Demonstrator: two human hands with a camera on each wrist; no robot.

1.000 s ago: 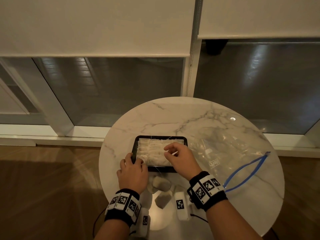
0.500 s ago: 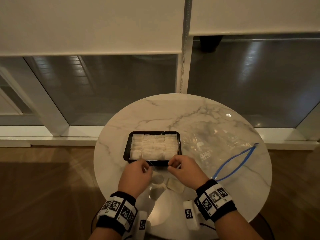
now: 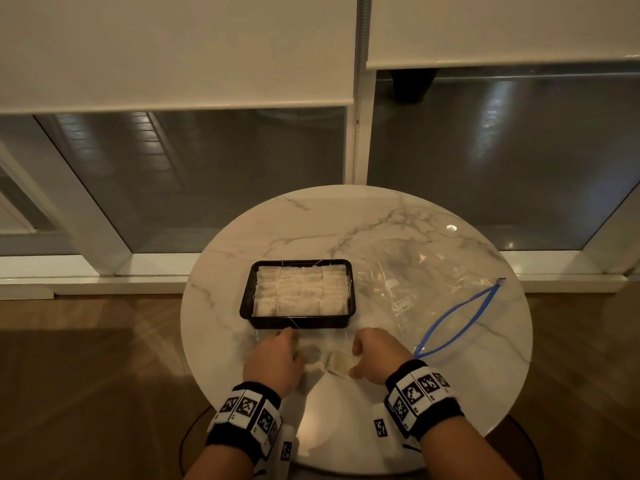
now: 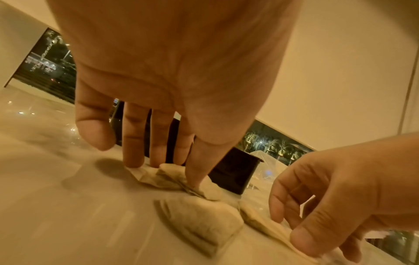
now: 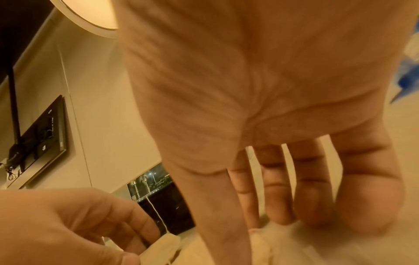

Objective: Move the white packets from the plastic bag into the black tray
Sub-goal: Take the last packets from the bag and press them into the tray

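Note:
The black tray (image 3: 298, 322) sits mid-table, filled with rows of white packets (image 3: 301, 289). Right of it lies the clear plastic bag (image 3: 433, 289), flattened, its blue zip edge (image 3: 457, 313) gaping. Several loose white packets lie in front of the tray. My left hand (image 3: 294, 344) is down on one packet (image 4: 167, 177), thumb and fingers closing on it. My right hand (image 3: 353, 358) pinches the edge of another packet (image 3: 341, 363) between thumb and curled fingers. A third packet (image 4: 204, 220) lies free between the hands. A thin string (image 5: 156, 215) rises from the left hand's packet.
The round marble table (image 3: 346, 223) stands by a window with lowered blinds. Wooden floor surrounds it. Bare marble lies behind the tray and at the table's left side.
Both hands have drawn back from the tray toward me and dropped onto the loose packets in front of it. The tray and bag have stayed put.

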